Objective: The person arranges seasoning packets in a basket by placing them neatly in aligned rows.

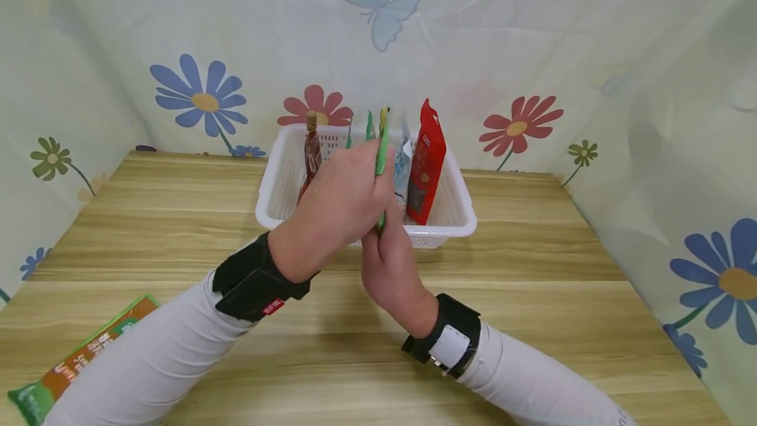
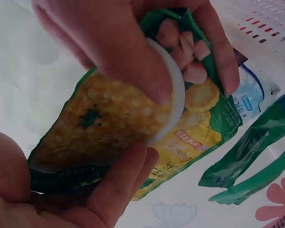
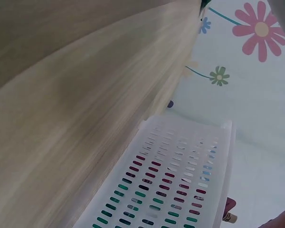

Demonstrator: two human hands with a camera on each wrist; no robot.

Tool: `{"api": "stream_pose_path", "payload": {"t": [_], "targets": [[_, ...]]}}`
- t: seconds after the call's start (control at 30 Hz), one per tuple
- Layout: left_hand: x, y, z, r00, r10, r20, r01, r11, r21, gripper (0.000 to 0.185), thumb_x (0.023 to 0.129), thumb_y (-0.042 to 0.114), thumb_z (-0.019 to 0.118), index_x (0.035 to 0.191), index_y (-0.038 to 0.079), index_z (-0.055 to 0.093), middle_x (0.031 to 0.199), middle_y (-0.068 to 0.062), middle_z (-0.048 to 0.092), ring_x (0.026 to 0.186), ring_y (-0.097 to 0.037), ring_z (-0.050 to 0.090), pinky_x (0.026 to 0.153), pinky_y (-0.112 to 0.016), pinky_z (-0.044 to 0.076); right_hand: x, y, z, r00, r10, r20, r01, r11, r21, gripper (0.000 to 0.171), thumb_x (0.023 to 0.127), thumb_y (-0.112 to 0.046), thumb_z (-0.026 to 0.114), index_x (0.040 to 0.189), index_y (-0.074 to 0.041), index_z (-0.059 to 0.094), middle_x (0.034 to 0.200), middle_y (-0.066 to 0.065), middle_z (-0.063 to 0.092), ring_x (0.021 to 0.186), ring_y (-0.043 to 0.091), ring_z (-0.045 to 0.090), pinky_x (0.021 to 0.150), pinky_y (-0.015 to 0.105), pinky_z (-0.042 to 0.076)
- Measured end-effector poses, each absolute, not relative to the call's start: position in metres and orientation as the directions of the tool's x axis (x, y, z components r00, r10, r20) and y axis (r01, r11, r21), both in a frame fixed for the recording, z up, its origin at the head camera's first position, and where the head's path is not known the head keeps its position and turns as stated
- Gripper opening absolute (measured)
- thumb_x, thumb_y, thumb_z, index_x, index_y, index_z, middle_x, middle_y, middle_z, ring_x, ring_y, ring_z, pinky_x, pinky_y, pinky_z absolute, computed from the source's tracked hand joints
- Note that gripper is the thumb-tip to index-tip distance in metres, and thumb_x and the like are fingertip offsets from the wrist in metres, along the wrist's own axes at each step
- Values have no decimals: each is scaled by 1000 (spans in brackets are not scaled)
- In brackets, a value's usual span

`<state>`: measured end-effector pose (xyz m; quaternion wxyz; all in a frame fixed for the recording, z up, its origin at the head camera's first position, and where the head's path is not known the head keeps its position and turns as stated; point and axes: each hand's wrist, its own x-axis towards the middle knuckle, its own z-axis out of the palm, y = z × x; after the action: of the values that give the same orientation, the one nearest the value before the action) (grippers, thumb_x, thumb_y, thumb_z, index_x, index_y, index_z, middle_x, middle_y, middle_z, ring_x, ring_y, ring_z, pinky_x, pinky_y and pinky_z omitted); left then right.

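Over the white basket (image 1: 273,183), my left hand (image 1: 340,192) and right hand (image 1: 395,265) come together on one green and yellow food packet (image 1: 382,146). The head view shows this packet nearly edge-on. In the left wrist view the packet's front (image 2: 99,114) shows pictures of food, and fingers of both hands grip it by its edges and face. A thumb presses across the printed front. The right wrist view shows mostly the basket's slotted side (image 3: 166,171) and the wooden table, so the right hand's grip is largely hidden there.
Inside the basket stand a dark red bottle (image 1: 312,150), green packets (image 2: 249,147), a light blue packet (image 1: 402,169) and a red bag (image 1: 428,166). A brown and green packet (image 1: 97,347) lies at the table's front left, partly behind the left sleeve. Flowered cloth (image 1: 449,31) encloses the table.
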<state>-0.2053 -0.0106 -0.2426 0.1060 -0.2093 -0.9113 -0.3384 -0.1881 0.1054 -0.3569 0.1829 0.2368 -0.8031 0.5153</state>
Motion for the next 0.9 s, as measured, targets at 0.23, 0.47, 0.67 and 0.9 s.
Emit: {"api": "stream_pose_path", "payload": {"t": [0.23, 0.47, 0.67, 0.9], "targets": [[-211, -23, -239, -885, 293, 362, 453, 725, 520, 32, 110, 23, 44, 91, 0, 57, 66, -13, 56, 60, -27, 61, 56, -29, 47, -188, 105, -359, -845, -227, 485, -533, 436, -725, 74, 107, -5, 45, 165, -12, -1, 172, -2, 16, 153, 13, 31, 119, 33, 34], [-216, -39, -232, -924, 260, 279, 376, 747, 549, 30, 110, 20, 43, 115, -4, 61, 91, -21, 70, 85, -31, 75, 72, -38, 62, -191, 112, -356, -848, -296, 439, -529, 456, -715, 97, 98, -9, 68, 165, -13, -1, 172, 1, 16, 155, 17, 28, 118, 35, 36], [-216, -65, -223, -932, 200, 303, 343, 757, 556, 36, 111, 21, 35, 111, -5, 59, 85, -20, 64, 83, -34, 71, 73, -41, 58, -199, 136, -350, -834, -332, 441, -537, 672, -510, 99, 90, -22, 81, 163, -5, 16, 167, 13, 31, 154, 26, 33, 120, 44, 36], [-213, -97, -218, -928, 135, 348, 325, 751, 575, 46, 112, 28, 29, 99, -4, 59, 94, -25, 70, 83, -36, 74, 66, -39, 57, -213, 179, -347, -759, -421, 497, -615, 713, -336, 66, 84, -31, 85, 139, -4, 61, 143, 13, 63, 130, 30, 60, 104, 48, 53]]}}
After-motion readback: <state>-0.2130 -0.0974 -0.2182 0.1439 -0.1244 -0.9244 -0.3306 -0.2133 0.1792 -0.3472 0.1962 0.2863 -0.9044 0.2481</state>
